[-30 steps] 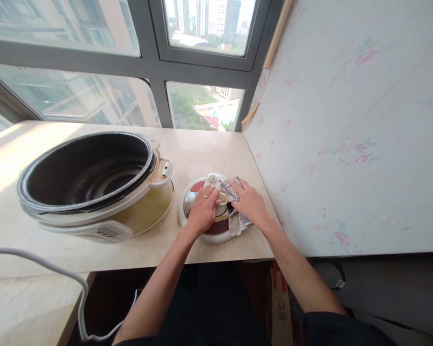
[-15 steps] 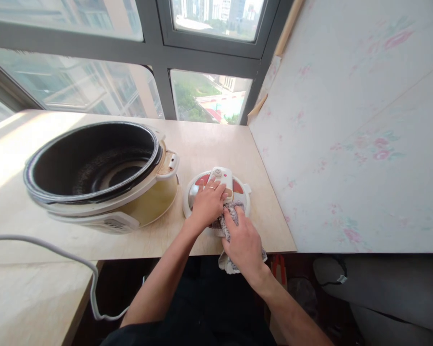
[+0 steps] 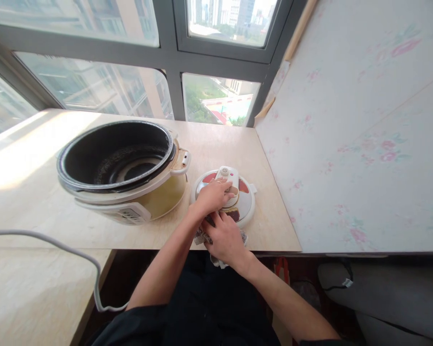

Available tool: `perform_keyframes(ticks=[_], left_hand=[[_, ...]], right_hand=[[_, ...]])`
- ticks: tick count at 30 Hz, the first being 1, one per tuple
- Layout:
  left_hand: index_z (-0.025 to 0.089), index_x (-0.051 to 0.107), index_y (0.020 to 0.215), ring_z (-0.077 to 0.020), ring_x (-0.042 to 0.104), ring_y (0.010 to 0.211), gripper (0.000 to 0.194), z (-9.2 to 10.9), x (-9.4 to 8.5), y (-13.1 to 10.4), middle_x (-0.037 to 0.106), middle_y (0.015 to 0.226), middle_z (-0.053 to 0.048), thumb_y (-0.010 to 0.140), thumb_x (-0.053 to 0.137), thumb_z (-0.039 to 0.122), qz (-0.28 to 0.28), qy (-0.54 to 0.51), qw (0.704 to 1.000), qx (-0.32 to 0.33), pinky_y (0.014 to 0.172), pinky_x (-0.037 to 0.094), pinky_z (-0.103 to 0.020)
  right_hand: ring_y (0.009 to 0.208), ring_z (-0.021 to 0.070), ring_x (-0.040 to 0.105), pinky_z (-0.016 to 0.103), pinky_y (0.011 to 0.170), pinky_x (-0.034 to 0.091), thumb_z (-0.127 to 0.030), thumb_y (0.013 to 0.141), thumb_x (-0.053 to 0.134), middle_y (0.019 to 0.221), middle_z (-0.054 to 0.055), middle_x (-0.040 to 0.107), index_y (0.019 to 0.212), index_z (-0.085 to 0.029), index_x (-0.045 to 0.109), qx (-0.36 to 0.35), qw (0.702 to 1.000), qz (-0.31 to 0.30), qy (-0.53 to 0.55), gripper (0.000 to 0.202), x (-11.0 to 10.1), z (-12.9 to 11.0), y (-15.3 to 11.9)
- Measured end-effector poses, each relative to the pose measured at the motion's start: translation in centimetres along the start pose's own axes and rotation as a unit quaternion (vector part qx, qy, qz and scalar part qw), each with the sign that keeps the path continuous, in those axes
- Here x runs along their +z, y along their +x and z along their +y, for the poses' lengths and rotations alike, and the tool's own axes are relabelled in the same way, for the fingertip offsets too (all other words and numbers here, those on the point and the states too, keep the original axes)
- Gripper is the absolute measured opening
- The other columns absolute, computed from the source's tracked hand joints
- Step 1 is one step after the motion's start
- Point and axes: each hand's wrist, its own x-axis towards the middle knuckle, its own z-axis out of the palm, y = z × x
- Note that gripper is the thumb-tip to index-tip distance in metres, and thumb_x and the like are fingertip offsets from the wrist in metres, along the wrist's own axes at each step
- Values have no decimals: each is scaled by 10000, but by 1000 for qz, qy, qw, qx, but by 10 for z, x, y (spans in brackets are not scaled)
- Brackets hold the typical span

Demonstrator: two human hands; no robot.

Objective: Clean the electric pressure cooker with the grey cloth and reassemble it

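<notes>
A round pressure cooker lid (image 3: 247, 205), white-rimmed with a shiny top and red printed panels, lies on the wooden counter. My left hand (image 3: 212, 196) is closed over the lid's white handle (image 3: 231, 174), fingers curled across it. Just below, my right hand (image 3: 225, 239) presses a patterned grey-and-white cloth (image 3: 201, 237) against the near left edge of the lid. Its fingertips are partly hidden under my left wrist. To the left stands the electric pressure cooker (image 3: 162, 204) without its lid, its black inner pot (image 3: 111, 168) in view.
A grey cord (image 3: 68, 253) runs across the counter (image 3: 274, 221) at left and hangs over its front edge. Windows (image 3: 220, 101) rise behind, and a flowered wall (image 3: 353, 144) bounds the right side. Below the edge at right is a grey cushioned object (image 3: 386, 283).
My right hand has moved the cloth leftward along the lid's near edge. My left hand's fingers have curled more around the handle. The view has shifted slightly left.
</notes>
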Motion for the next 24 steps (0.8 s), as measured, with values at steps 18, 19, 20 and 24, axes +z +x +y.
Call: perform_keyframes(ticks=[18, 19, 20, 24], left_hand=[[186, 608, 1070, -338, 605, 1130, 260, 7, 1, 2, 670, 1164, -151, 919, 652, 393, 13, 14, 1000, -25, 892, 513, -429], [183, 609, 1068, -342, 603, 1130, 262, 7, 2, 2, 669, 1161, -153, 919, 652, 394, 15, 12, 1000, -23, 898, 512, -436], [180, 609, 1075, -345, 599, 1133, 270, 6, 4, 2, 668, 1162, -155, 919, 650, 397, 17, 10, 1000, -21, 906, 510, -444], [187, 592, 1151, -347, 576, 1189, 326, -1, 10, 4, 664, 1194, -151, 917, 655, 405, 23, -13, 1000, -12, 998, 476, -472]], right_hand=[[1411, 334, 437, 546, 1091, 442, -198, 860, 591, 1543, 184, 391, 1528, -251, 404, 73, 978, 190, 40, 696, 25, 103, -79], [1424, 328, 422, 549, 1112, 425, -224, 875, 583, 1537, 188, 387, 1538, -236, 381, 106, 971, 208, 60, 694, 24, 111, -72], [1435, 319, 411, 549, 1133, 405, -247, 889, 569, 1526, 189, 392, 1544, -219, 367, 139, 962, 223, 80, 686, 22, 121, -64], [1424, 296, 422, 546, 1181, 339, -334, 867, 563, 1491, 168, 452, 1515, -191, 408, 241, 935, 225, 131, 682, 15, 163, -26]])
